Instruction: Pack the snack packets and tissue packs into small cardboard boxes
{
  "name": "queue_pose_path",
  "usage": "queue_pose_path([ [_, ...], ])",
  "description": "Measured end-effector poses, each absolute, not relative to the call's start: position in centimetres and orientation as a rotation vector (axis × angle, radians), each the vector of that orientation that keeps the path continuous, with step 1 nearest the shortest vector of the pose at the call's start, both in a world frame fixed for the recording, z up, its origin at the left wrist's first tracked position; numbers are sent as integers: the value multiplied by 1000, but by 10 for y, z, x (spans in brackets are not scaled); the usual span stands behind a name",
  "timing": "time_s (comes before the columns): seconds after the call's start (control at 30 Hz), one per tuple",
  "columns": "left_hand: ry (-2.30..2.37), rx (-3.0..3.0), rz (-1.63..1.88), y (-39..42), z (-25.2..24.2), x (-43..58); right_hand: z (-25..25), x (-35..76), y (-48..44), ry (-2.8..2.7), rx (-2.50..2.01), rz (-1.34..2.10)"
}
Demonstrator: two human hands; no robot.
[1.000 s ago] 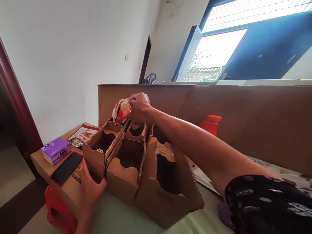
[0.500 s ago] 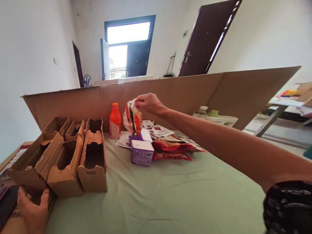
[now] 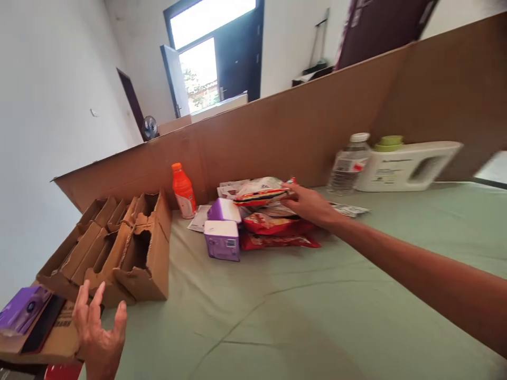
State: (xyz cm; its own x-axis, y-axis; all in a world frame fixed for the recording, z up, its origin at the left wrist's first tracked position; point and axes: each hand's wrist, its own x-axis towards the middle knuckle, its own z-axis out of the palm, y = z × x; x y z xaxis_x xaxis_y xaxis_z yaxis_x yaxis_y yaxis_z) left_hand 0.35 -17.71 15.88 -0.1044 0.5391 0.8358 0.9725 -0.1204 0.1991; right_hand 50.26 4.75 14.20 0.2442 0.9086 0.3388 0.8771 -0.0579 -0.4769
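My right hand (image 3: 307,203) is closed on the right end of a red and white packet (image 3: 263,191), which lies on top of several red packets (image 3: 277,224). Left of this pile stand two purple and white packs (image 3: 222,243). White flat sachets lie behind and beside them. An orange bottle (image 3: 183,191) stands upright farther left. My left hand (image 3: 99,327) holds nothing, fingers spread, in front of the open cardboard boxes (image 3: 146,264).
A clear bottle (image 3: 346,169) and a white jug with a green cap (image 3: 404,166) stand at the back right. A cardboard wall (image 3: 269,132) runs behind. At the lower left lies a purple pack (image 3: 26,311).
My right hand has moved right and down with the red and white packet, now on the pile. My left hand has lifted and spread its fingers. The view has tilted and turned right.
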Motion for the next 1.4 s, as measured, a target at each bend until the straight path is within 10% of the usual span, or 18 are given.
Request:
queue_pose_path([
  [0.37, -1876, -1738, -782, -81, 180, 35, 101, 533, -28, -1641, -1640, 150],
  [0.93, -1110, -2674, -863, -218, 171, 181, 43, 522, -178, -1315, -1389, 720],
  [1.4, -2234, -2495, -1567, -215, 40, 177, -11, 503, -232, -1586, -1391, 764],
])
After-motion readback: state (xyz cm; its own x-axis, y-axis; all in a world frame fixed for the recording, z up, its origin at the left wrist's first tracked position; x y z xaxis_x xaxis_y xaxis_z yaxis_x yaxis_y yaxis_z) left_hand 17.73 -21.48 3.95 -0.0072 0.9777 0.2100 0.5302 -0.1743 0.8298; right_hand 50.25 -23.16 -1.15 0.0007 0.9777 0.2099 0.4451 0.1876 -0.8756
